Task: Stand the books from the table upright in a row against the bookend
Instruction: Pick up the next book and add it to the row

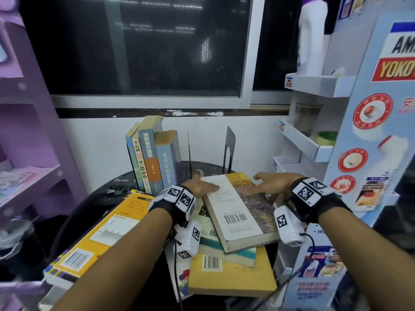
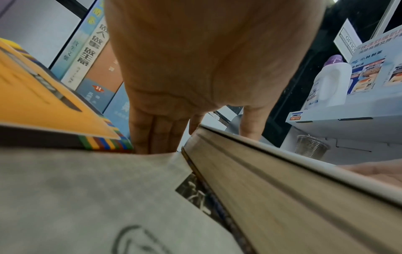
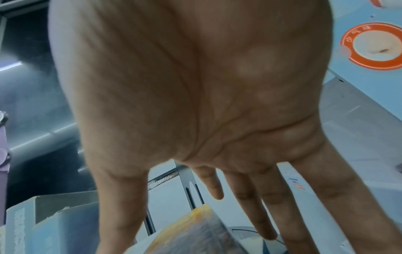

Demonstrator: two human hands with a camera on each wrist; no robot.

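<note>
Top book (image 1: 238,207) flat on pile, near bookend (image 1: 229,149). Left hand (image 1: 199,187) at its left edge, thumb on cover, fingers straight alongside. Right hand (image 1: 272,185) spread flat above cover.

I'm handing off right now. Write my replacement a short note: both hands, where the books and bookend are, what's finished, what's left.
Left hand: open, fingers straight, at the left edge of the top book, thumb on its cover.
Right hand: open, fingers spread at that book's right side, not yet gripping.
Done: four books upright at the back left of the table.
Black bookend: upright at the back, a gap between it and the row.
Left: the top book, the pile under it and the yellow book lying flat on the left.
</note>
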